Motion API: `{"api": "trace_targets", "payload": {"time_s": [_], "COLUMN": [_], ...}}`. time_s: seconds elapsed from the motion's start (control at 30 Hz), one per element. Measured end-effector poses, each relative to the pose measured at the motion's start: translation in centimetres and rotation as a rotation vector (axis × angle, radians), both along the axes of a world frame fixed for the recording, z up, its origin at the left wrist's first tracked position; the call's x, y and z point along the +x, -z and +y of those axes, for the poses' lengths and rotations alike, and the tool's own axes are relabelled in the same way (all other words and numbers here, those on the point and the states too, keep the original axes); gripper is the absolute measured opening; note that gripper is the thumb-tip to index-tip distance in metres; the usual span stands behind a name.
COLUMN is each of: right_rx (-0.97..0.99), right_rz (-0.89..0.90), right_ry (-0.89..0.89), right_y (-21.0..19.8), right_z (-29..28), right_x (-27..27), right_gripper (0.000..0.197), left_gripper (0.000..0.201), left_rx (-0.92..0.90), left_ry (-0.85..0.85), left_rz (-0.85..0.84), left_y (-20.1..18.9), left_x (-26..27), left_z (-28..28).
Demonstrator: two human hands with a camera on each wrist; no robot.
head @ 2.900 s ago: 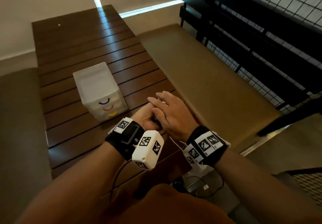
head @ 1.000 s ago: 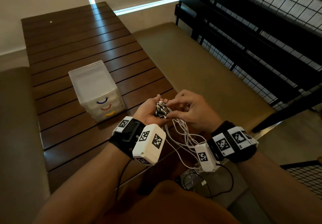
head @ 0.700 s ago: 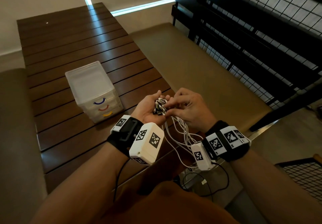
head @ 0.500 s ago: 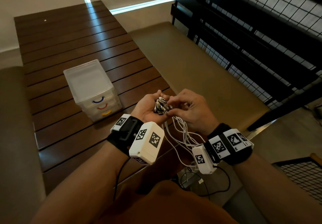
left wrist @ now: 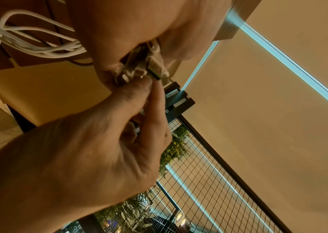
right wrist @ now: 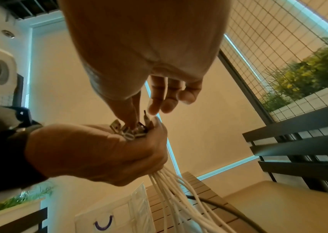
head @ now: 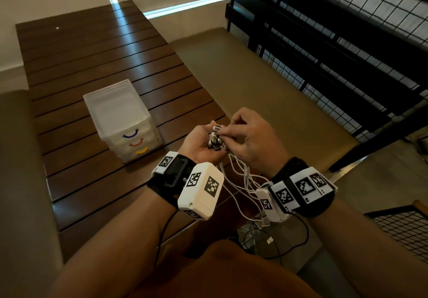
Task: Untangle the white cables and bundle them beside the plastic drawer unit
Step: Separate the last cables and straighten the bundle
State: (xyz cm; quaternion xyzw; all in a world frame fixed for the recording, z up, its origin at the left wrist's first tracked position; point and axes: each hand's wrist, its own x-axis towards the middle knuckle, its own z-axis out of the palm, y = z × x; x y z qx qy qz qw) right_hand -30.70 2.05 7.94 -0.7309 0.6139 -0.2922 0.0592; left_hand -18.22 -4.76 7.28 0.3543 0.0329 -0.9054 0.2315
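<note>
My left hand (head: 208,141) grips a bunch of white cables (head: 240,181) just below their plug ends (head: 215,139), held above the table's near right corner. The plugs stick up out of the fist (right wrist: 99,151), and the cables (right wrist: 179,197) hang down in loose loops. My right hand (head: 224,132) reaches in from the right. Its thumb and forefinger (left wrist: 155,94) pinch one plug (head: 217,127) at the top of the bunch. The clear plastic drawer unit (head: 122,119) with blue, red and yellow handles stands on the table, left of both hands.
The dark slatted wooden table (head: 92,54) stretches away behind the drawer unit. A tan cushioned bench (head: 254,89) runs along its right side, with a black mesh railing (head: 335,42) beyond. Another bench (head: 16,158) lies at the left. Black leads and small bits lie on the floor (head: 266,239).
Both hands rose from the table's edge with the cable bunch. Over the last second my right fingers have worked at the plug ends and drawn one plug a little higher.
</note>
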Motion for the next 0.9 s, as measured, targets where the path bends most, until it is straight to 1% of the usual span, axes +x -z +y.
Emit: {"api": "trace_targets", "payload": {"time_s": [0.07,0.13,0.23,0.3,0.4,0.47,0.5,0.57,0.6,0.67,0.73,0.77,0.8,0.87,0.9], "right_rx": [-0.021,-0.052,-0.085,-0.097,-0.109,-0.114,-0.107,-0.079,-0.064,-0.036,-0.004,0.010,0.026,0.092,0.131], "right_rz": [0.128,0.219,0.307,0.319,0.249,0.215,0.201,0.135,0.067,-0.143,-0.366,-0.409,-0.381,-0.240,-0.185], "right_ry": [0.011,0.019,0.006,-0.014,-0.037,-0.054,-0.064,-0.078,-0.081,-0.059,-0.005,0.017,0.032,0.020,0.012], "right_y": [-0.1,-0.1,0.0,0.1,0.2,0.3,0.3,0.3,0.2,-0.2,-0.8,-0.9,-1.0,-0.5,-0.3], "right_z": [-0.2,-0.4,-0.6,-0.6,-0.5,-0.4,-0.4,-0.5,-0.5,-0.6,-1.2,-1.7,-2.2,-3.1,-3.3], "right_x": [0.1,0.3,0.6,0.8,0.7,0.6,0.5,0.4,0.3,0.2,0.3,0.5,0.8,1.7,2.2], "right_gripper": [0.019,0.017,0.013,0.019,0.024,0.024,0.022,0.016,0.012,0.008,0.013,0.015,0.018,0.026,0.031], "left_gripper": [0.029,0.034,0.041,0.043,0.040,0.030,0.025,0.023,0.025,0.030,0.036,0.037,0.036,0.034,0.037], "left_rx": [-0.027,-0.053,-0.042,-0.028,-0.004,0.041,0.056,0.053,0.035,0.011,-0.024,-0.063,-0.106,-0.249,-0.333], "left_ry": [0.028,0.046,0.054,0.071,0.070,0.035,0.026,0.025,0.024,0.007,0.033,0.063,0.090,0.159,0.169], "left_rz": [-0.023,-0.023,0.001,0.003,-0.013,-0.015,-0.008,-0.037,-0.055,-0.082,-0.081,-0.100,-0.126,-0.147,-0.192], "left_y": [0.3,0.2,-0.1,-0.3,-0.4,0.4,0.8,1.3,1.6,2.3,2.0,1.6,1.5,1.0,1.3], "left_x": [0.0,0.0,0.2,0.3,0.3,0.2,0.1,0.0,0.0,-0.2,-0.1,-0.2,-0.3,-0.4,-0.5], "left_z": [0.0,0.0,0.3,0.2,-0.3,-0.9,-1.1,-1.3,-1.4,-1.6,-1.3,-1.1,-1.0,-0.5,-0.5]}}
